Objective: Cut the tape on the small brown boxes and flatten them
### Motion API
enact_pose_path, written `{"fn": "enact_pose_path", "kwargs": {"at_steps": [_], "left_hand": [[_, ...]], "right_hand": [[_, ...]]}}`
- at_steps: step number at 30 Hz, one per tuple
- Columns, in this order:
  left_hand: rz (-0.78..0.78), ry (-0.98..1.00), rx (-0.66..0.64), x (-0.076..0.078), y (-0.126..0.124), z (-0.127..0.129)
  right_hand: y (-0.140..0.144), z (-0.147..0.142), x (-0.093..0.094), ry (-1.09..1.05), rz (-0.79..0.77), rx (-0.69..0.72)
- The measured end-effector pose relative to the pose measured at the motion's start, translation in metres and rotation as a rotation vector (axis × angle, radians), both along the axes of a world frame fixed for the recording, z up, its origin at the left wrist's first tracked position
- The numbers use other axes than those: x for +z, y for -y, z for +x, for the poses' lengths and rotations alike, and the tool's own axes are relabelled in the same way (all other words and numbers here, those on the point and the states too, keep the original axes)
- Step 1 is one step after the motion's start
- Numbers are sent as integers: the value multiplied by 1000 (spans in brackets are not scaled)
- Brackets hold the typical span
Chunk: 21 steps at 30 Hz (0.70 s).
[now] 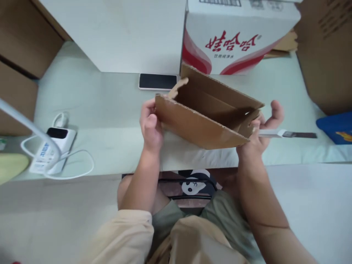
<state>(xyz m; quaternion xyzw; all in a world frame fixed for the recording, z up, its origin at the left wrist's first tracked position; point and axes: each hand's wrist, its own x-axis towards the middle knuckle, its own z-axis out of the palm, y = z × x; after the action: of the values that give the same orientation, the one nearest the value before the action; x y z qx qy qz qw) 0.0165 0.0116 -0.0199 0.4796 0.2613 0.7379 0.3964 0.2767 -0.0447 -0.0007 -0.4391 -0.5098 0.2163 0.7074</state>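
A brown corrugated cardboard box [203, 121], partly folded with its walls standing, is held above the near edge of the pale table [110, 110]. My left hand [150, 126] grips the box's left end, thumb on the near wall. My right hand [261, 128] holds the right end, fingers spread behind the corner flap. The box's inside is open towards the far side and looks empty.
A black phone [157, 81] lies behind the box. A white carton with red lettering [233, 36] stands at the back. A knife-like tool [288, 134] lies right of my right hand, a blue object [337, 126] beyond it. A power bank with white cables [52, 148] sits left.
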Motion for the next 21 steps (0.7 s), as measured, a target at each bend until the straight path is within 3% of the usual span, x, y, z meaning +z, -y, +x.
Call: {"fn": "enact_pose_path", "kwargs": {"at_steps": [4,7,11,17,21], "left_hand": [[-72,-55,70,8,6,7],[-62,-72,134,11,5,9],[-86,-10,101,15,4,10],[-138,13,46,21,4,7],[-139,63,-5,23,1,5]], "right_hand": [[4,0,1,37,3,-58],[7,-2,-1,67,-19,2],[12,-6,-1,85,62,116],[21,-5,13,195,129,60],[22,5,7,284,61,76]]}}
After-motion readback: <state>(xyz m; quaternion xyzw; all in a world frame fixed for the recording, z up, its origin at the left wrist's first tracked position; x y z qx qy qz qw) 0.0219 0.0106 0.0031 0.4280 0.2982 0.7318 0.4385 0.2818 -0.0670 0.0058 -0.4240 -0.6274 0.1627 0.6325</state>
